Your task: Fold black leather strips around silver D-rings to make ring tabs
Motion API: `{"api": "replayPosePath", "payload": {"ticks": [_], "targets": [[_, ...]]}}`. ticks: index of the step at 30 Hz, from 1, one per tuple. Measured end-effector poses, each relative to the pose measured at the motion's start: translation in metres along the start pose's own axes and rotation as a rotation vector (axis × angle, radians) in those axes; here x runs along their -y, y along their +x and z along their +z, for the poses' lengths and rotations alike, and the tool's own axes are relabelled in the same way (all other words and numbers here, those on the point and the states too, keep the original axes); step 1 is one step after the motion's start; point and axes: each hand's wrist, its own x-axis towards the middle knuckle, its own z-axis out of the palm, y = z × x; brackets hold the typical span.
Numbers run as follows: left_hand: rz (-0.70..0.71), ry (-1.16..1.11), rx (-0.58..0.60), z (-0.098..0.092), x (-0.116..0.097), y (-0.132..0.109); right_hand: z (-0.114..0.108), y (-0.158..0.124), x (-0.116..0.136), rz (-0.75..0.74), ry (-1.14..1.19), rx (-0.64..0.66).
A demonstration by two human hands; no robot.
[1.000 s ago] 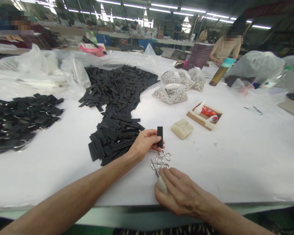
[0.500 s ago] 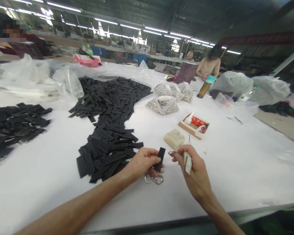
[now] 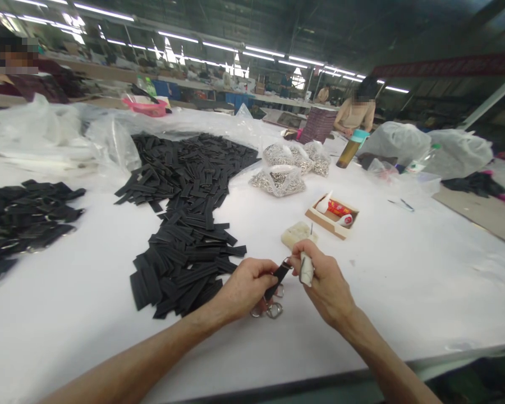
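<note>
My left hand (image 3: 255, 283) is closed on a short black strap (image 3: 278, 279), pinched between thumb and fingers. At the strap's upper end is a metal ring (image 3: 287, 262), held in the fingertips of my right hand (image 3: 326, 280). The strap end seems to pass through this ring. Tucked in my right palm is a slim tool with a white wrapped handle (image 3: 306, 270), its thin metal tip poking up above the hand. Several loose metal rings (image 3: 274, 310) lie below my left hand, partly hidden by its fingers. A pale yellowish block (image 3: 297, 233) sits just beyond my right hand.
Black straps (image 3: 180, 247) lie heaped to the left, and straps with rings (image 3: 29, 219) are piled farther left. Bags of metal rings (image 3: 278, 180), a small cardboard box (image 3: 326, 224) with tubes, and a bottle (image 3: 351, 148) stand beyond. A co-worker (image 3: 356, 112) is across the table.
My right hand has moved left and brought the ring to the strap's end. The strap has tilted further right. The hands are now almost touching.
</note>
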Motion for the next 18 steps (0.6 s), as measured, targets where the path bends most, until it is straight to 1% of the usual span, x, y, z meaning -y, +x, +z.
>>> {"api": "replayPosePath", "payload": {"ticks": [5, 8, 11, 15, 18], "targets": [[0.037, 0.101, -0.043, 0.001, -0.002, -0.002, -0.008, 0.004, 0.0, 0.002, 0.026, 0.077], [0.044, 0.084, -0.051, 0.002, -0.004, -0.002, -0.013, 0.006, 0.002, -0.011, 0.055, 0.13], [0.045, -0.077, -0.019, 0.003, -0.005, -0.001, -0.017, 0.009, 0.006, -0.041, 0.018, 0.101], [0.009, -0.319, 0.015, 0.002, -0.006, -0.002, -0.016, 0.01, 0.009, -0.062, -0.001, 0.055], [-0.061, -0.476, 0.001, 0.0, -0.007, -0.002, -0.013, 0.003, 0.003, -0.067, -0.018, -0.034]]}}
